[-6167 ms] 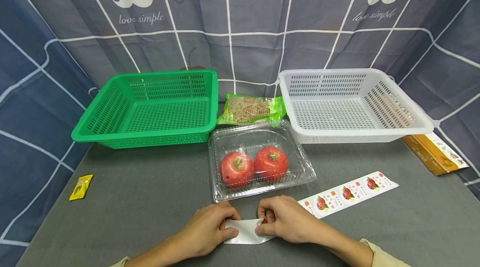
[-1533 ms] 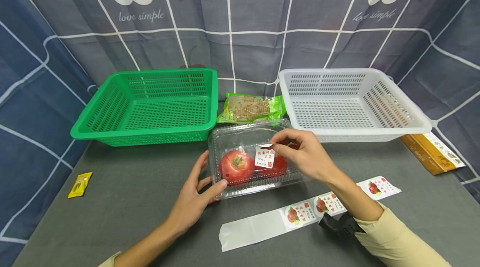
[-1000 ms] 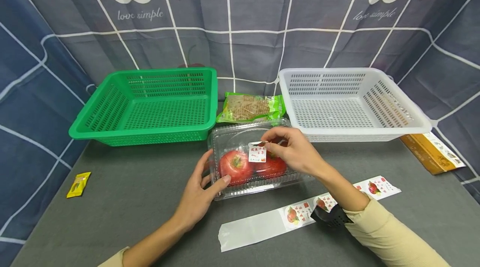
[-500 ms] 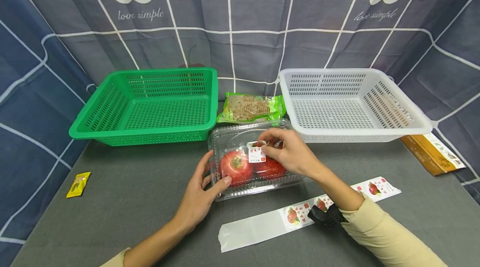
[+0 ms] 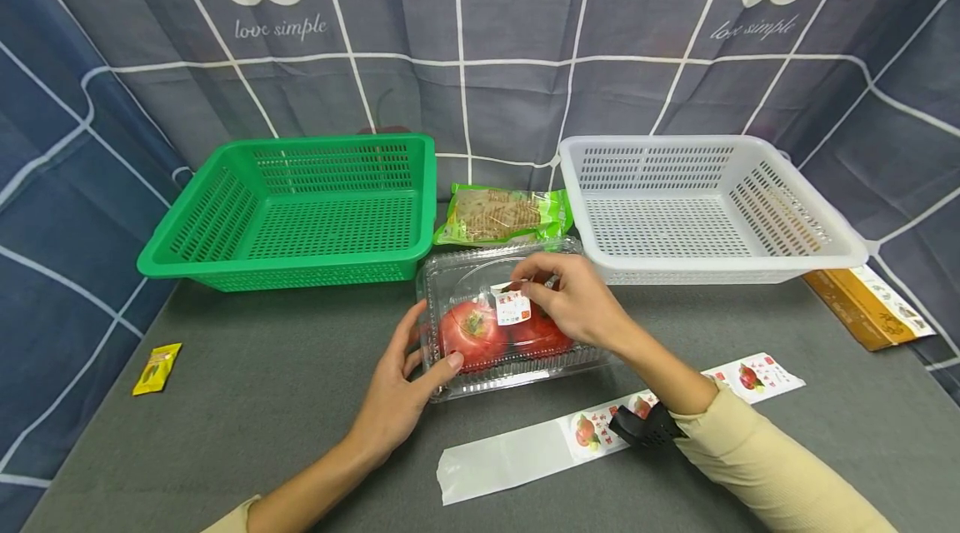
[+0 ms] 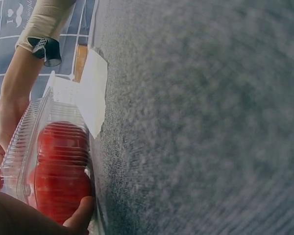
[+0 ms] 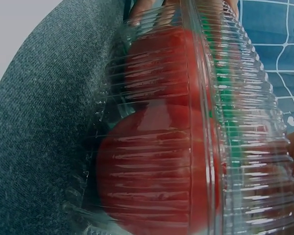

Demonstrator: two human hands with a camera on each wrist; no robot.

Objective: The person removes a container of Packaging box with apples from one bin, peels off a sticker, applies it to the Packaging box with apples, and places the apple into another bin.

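Observation:
A clear plastic clamshell box (image 5: 480,387) with two round red fruits (image 5: 472,333) stands in the middle of the table, lid closed. My left hand (image 5: 393,400) grips its left front corner, thumb on the front rim and fingers along the left side. Over the lid, my right hand (image 5: 573,300) pinches the upper right of a white sticker (image 5: 513,308) with red print. The sticker lies at the lid's top; how much of it is stuck down I cannot tell. Through the box's ribbed wall, the right wrist view shows the fruits (image 7: 157,166) close up.
A strip of stickers (image 5: 502,462), its left part bare backing, lies in front under my right forearm. Behind stand a green basket (image 5: 300,273) and a white basket (image 5: 727,271), with a green food packet (image 5: 498,216) between. A yellow sachet (image 5: 157,368) lies left, a brown box (image 5: 866,316) right.
Both hands have left the sticker strip for the box. The right hand brought a peeled sticker onto the lid and shifted slightly left; the left hand took hold of the box's corner.

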